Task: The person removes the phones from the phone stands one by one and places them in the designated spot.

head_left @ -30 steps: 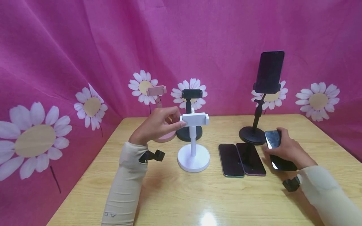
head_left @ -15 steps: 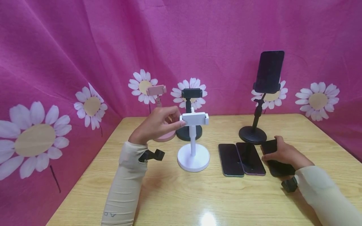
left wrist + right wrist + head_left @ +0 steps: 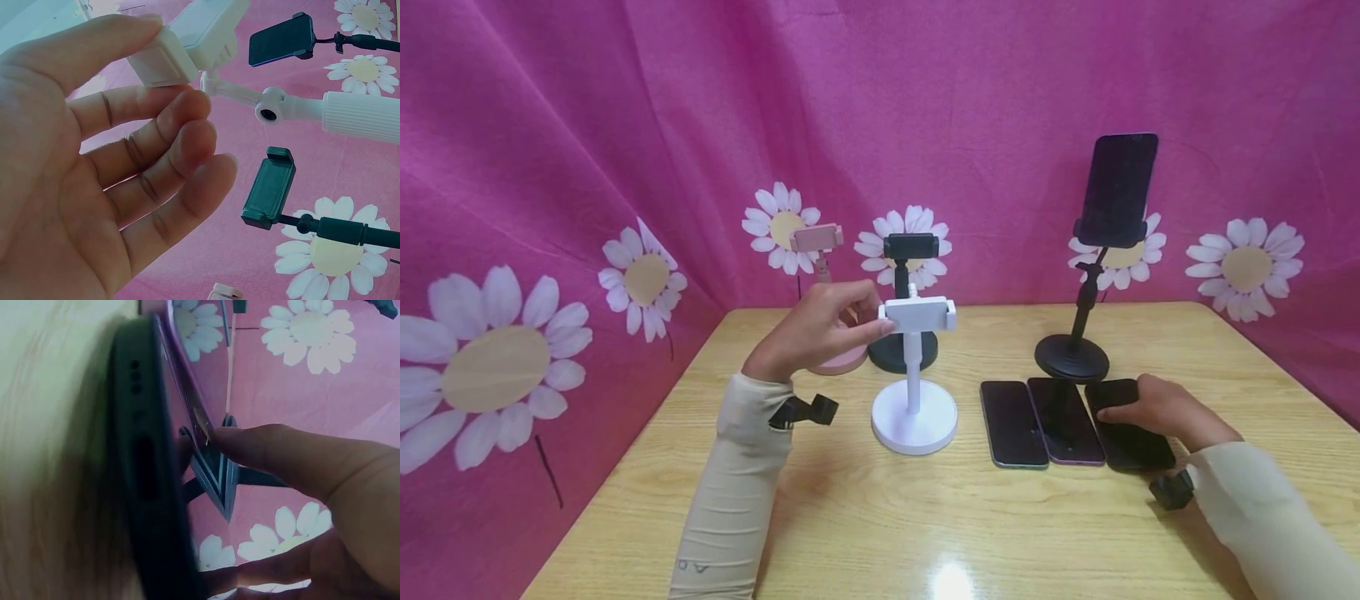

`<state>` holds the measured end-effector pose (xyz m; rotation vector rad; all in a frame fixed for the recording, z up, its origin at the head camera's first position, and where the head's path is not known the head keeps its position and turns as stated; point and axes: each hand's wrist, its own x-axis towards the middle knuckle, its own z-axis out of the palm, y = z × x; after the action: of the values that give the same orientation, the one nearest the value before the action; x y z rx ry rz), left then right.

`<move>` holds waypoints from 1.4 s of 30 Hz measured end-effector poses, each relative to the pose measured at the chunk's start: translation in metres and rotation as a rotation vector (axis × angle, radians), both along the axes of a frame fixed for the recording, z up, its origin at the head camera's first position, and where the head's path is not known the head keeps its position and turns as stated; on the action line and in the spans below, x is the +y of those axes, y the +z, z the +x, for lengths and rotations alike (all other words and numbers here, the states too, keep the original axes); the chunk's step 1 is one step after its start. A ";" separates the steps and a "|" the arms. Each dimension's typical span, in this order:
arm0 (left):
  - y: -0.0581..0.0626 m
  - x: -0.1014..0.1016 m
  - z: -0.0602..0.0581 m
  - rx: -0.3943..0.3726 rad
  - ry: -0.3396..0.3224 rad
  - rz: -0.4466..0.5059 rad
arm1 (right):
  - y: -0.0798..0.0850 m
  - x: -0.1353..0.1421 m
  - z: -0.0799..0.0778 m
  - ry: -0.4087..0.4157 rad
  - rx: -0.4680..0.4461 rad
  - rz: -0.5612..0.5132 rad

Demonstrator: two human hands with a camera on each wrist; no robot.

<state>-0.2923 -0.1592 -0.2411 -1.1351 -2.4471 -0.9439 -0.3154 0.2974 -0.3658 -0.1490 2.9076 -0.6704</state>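
Left hand pinches white plastic phone stand; right hand grips black rectangular phone toward wooden table's right edge. Apparent step: alignment; next likely requires release.

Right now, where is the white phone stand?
In the head view, the white phone stand is on the table, left of the row of three phones, its clamp pinched by the left hand.

Four phone stands: a far pink stand, a far black stand, a near white stand and a right black stand. Four phones: one mounted phone, plus a left phone, middle phone and right phone on one table. Two hands: a left hand and a right hand. Six printed flowers.
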 end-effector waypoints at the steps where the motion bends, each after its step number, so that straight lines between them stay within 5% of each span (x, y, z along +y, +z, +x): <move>1: 0.000 0.000 0.000 0.002 0.001 -0.001 | 0.001 -0.001 0.000 0.003 -0.007 0.001; 30: 0.002 0.000 0.001 0.007 0.006 -0.012 | 0.001 -0.005 0.002 -0.013 -0.103 0.060; 42: 0.008 -0.030 0.002 -0.024 0.030 -0.025 | 0.003 -0.006 0.003 -0.026 -0.101 0.060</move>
<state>-0.2903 -0.1894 -0.2335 -1.0983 -2.4944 -0.9262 -0.3123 0.2911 -0.3629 -0.0677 2.8335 -0.5761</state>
